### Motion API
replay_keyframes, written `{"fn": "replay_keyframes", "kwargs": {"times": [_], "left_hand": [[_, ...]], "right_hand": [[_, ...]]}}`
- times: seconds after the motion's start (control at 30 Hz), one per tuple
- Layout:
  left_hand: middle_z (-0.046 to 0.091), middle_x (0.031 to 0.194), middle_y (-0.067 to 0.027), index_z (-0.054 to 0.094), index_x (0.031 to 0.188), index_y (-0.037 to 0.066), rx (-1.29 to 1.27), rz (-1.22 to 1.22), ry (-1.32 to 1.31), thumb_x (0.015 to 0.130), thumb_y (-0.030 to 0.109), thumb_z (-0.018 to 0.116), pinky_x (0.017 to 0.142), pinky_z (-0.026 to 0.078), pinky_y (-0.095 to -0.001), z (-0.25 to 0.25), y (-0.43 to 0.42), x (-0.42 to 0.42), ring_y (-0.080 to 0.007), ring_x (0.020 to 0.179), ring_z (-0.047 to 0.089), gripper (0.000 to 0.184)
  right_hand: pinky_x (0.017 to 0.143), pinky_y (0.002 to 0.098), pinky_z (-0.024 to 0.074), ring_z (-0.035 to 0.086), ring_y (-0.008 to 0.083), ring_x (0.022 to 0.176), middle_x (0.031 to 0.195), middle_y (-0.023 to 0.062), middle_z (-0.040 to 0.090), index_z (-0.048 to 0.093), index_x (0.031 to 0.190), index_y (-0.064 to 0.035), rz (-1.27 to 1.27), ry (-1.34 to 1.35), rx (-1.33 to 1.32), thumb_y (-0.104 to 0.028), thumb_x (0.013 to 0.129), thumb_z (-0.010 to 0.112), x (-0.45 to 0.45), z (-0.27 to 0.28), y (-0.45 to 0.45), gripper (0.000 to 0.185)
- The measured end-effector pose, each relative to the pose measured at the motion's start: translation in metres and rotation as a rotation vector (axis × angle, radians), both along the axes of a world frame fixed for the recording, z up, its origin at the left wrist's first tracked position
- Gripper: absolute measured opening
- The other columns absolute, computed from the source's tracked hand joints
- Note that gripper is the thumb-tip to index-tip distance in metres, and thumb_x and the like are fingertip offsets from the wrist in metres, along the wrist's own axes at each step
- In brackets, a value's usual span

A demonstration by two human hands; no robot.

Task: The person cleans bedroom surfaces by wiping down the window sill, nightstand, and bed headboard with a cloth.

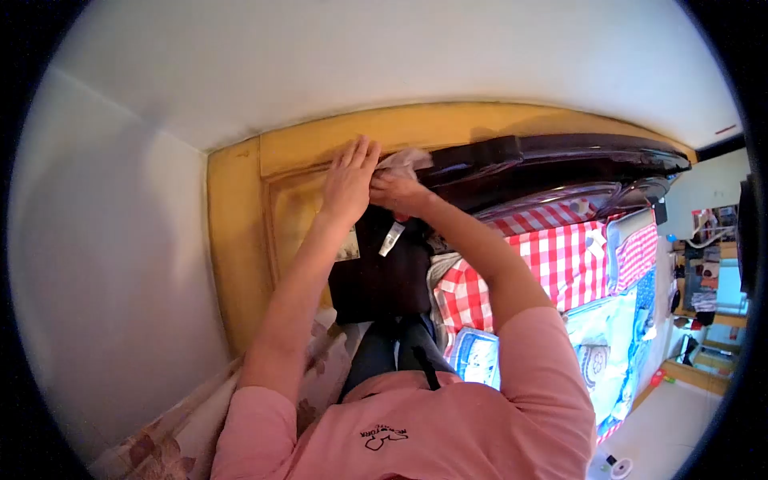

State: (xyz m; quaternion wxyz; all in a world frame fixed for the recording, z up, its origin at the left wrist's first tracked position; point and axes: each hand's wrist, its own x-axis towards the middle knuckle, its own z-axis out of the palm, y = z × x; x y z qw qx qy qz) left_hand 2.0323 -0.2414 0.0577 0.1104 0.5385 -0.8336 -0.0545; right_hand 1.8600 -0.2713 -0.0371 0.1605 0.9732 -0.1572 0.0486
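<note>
My left hand (pixel 350 182) lies with outstretched fingers near the left end of the dark glossy headboard (pixel 480 164), against the yellow wood panel (pixel 304 148). Close beside it, my right hand (pixel 398 194) is closed on a crumpled, pale, thin wipe (pixel 408 162), which bunches up over the headboard's end. Below the hands is a dark surface (pixel 376 280); a small white tube (pixel 392 239) rests there. Partly behind my left wrist shows a small printed card (pixel 350 246).
To the right stretches a bed with a red-and-white checked cover (pixel 552 260) and a blue patterned cloth (pixel 608 336). A floral curtain (pixel 176 432) hangs at lower left, beside a white wall (pixel 112 240). Shelves with assorted items (pixel 708 280) stand at the far right.
</note>
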Motion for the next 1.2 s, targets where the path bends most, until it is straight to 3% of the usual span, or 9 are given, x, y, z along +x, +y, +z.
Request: {"fn": "replay_keyframes", "kwargs": {"times": [0.07,0.3,0.5,0.53,0.73,0.87,0.93,1.0,1.2], "left_hand": [[0.032,0.161,-0.0130,0.038,0.153,0.011,-0.001,0.005,-0.006,0.087,-0.005,0.051,0.121,0.025,-0.0480,0.000,0.001,0.000,-0.0306,0.148,0.030,0.069],[0.027,0.164,-0.0096,0.037,0.155,0.016,-0.014,0.014,0.067,0.082,-0.012,0.054,0.121,0.025,-0.0488,-0.018,-0.001,0.001,-0.0303,0.150,0.028,0.080],[0.035,0.160,-0.0099,0.040,0.153,0.015,-0.010,0.023,0.041,0.083,-0.011,0.053,0.121,0.027,-0.0444,-0.003,0.001,-0.001,-0.0293,0.148,0.032,0.076],[0.035,0.160,-0.0099,0.040,0.153,0.015,-0.008,0.024,0.042,0.083,-0.011,0.053,0.121,0.027,-0.0444,-0.002,0.000,-0.002,-0.0293,0.148,0.032,0.076],[0.034,0.161,-0.0089,0.039,0.154,0.015,0.009,0.043,-0.006,0.083,-0.010,0.054,0.121,0.027,-0.0422,-0.003,0.003,-0.004,-0.0273,0.149,0.031,0.077],[0.032,0.162,-0.0084,0.036,0.156,0.017,0.002,0.056,-0.014,0.083,-0.011,0.054,0.123,0.025,-0.0415,-0.003,0.005,-0.008,-0.0267,0.149,0.030,0.080],[0.031,0.163,-0.0083,0.034,0.156,0.017,0.019,0.071,-0.008,0.082,-0.011,0.054,0.123,0.024,-0.0414,-0.003,0.006,-0.010,-0.0267,0.150,0.029,0.082],[0.028,0.164,-0.0081,0.033,0.157,0.016,0.023,0.080,-0.040,0.081,-0.012,0.055,0.124,0.022,-0.0416,-0.005,0.005,-0.010,-0.0265,0.150,0.027,0.084],[0.027,0.164,-0.0080,0.032,0.157,0.017,0.003,0.054,0.019,0.079,-0.014,0.056,0.124,0.021,-0.0443,-0.002,0.009,-0.010,-0.0265,0.151,0.026,0.088]], "right_hand": [[0.113,0.0418,0.0373,0.046,0.0293,0.131,0.137,0.0084,0.053,0.056,0.136,-0.0071,-0.104,0.220,0.506,-0.023,0.088,0.057,0.033,-0.014,-0.003,0.050],[0.114,0.0500,0.0355,0.048,0.0267,0.132,0.146,0.0119,0.051,0.059,0.135,-0.0061,-0.143,-0.398,0.313,-0.022,0.090,0.057,0.061,-0.064,0.012,0.048],[0.089,0.0448,0.0508,0.061,0.0305,0.113,0.122,0.0113,0.065,0.055,0.141,-0.0183,0.123,0.054,0.117,-0.027,0.098,0.053,-0.039,0.001,-0.002,0.044],[0.085,0.0440,0.0520,0.065,0.0314,0.105,0.114,0.0126,0.067,0.058,0.138,-0.0208,-0.071,-0.017,0.591,-0.030,0.100,0.051,-0.059,0.001,-0.003,0.040],[0.087,0.0383,0.0530,0.067,0.0221,0.106,0.127,0.0077,0.067,0.059,0.138,-0.0221,-0.819,0.255,0.992,-0.033,0.099,0.052,-0.125,0.109,0.022,0.041],[0.091,0.0338,0.0545,0.063,0.0216,0.117,0.134,0.0047,0.062,0.053,0.142,-0.0175,-0.404,0.326,0.402,-0.020,0.098,0.049,-0.141,0.017,0.030,0.044],[0.080,0.0384,0.0551,0.067,0.0254,0.102,0.114,0.0055,0.067,0.060,0.132,-0.0192,-0.145,-0.436,0.527,-0.023,0.096,0.049,-0.133,-0.082,0.022,0.038],[0.080,0.0372,0.0545,0.067,0.0221,0.101,0.112,0.0058,0.068,0.062,0.127,-0.0167,-0.069,-0.484,0.360,-0.011,0.094,0.047,-0.090,-0.047,0.028,0.037],[0.081,0.0330,0.0525,0.065,0.0224,0.100,0.111,0.0084,0.067,0.064,0.112,-0.0032,-0.055,-0.573,1.042,-0.022,0.096,0.054,0.012,-0.062,0.023,0.026]]}}
